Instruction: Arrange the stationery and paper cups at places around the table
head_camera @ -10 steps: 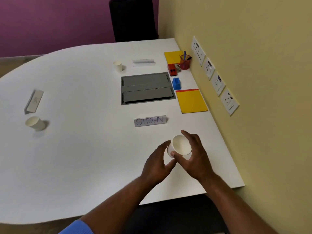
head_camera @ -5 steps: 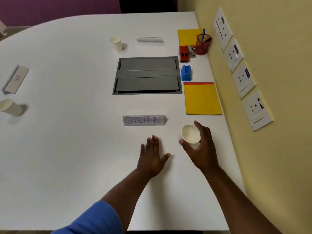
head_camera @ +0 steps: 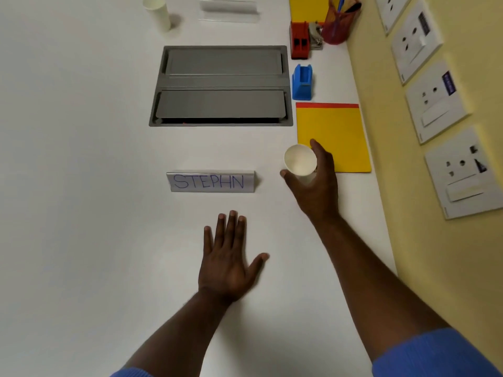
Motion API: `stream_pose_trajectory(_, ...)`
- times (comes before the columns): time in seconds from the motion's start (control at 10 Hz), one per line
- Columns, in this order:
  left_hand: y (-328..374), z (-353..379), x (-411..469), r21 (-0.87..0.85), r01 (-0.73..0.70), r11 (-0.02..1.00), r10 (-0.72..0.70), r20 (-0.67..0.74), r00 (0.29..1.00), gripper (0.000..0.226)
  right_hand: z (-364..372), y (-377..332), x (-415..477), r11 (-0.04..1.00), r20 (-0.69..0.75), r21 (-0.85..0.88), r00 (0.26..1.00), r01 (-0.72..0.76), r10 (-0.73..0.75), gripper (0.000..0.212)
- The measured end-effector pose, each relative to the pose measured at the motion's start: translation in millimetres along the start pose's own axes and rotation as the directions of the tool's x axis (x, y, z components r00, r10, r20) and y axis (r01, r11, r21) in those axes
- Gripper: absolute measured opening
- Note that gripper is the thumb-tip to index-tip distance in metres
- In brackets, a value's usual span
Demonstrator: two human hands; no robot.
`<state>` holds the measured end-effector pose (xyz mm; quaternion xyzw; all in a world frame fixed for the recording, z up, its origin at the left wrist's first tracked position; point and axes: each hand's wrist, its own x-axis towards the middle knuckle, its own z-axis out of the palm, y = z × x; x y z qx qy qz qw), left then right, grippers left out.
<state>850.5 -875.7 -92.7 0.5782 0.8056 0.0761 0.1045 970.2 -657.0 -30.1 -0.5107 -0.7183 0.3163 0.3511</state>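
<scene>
My right hand grips a white paper cup upright, just right of the name card reading STEPHN and at the near left corner of a yellow notepad. I cannot tell whether the cup's base touches the table. My left hand lies flat on the white table, fingers spread, holding nothing, below the name card. A second paper cup stands at the far side beside another name card.
A grey cable hatch is set into the table centre. By the yellow wall with sockets stand a blue holder, a red holder, a stapler, a red mesh pen cup and another yellow pad.
My left hand let go of the cup and went flat on the table. My right hand carried the cup forward and right, up beside the name card and notepad. The view tilted down.
</scene>
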Motion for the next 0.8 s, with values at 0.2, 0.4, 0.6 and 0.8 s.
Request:
stream_pose_trajectory(0.2,-1,1,0,0.007,0.003,1.000,-0.003,-0.002,1.000,0.093,24,4,28,0.999,0.004,0.011,0.999,0.034,-0.034,0.088)
stream_pose_trajectory(0.4,-2,4,1,0.025,0.003,1.000,-0.003,-0.018,1.000,0.093,34,7,32,1.000,-0.005,-0.029,1.000,0.004,-0.004,0.088)
stream_pose_trajectory(0.6,-2,6,0,0.035,-0.005,0.999,0.006,-0.038,0.999,0.093,34,8,32,0.999,0.022,-0.031,1.000,-0.022,0.023,0.094)
stream_pose_trajectory(0.8,-3,5,3,0.013,0.002,1.000,-0.001,-0.041,0.999,0.095,24,13,19,0.999,0.008,-0.020,1.000,0.026,-0.026,0.098)
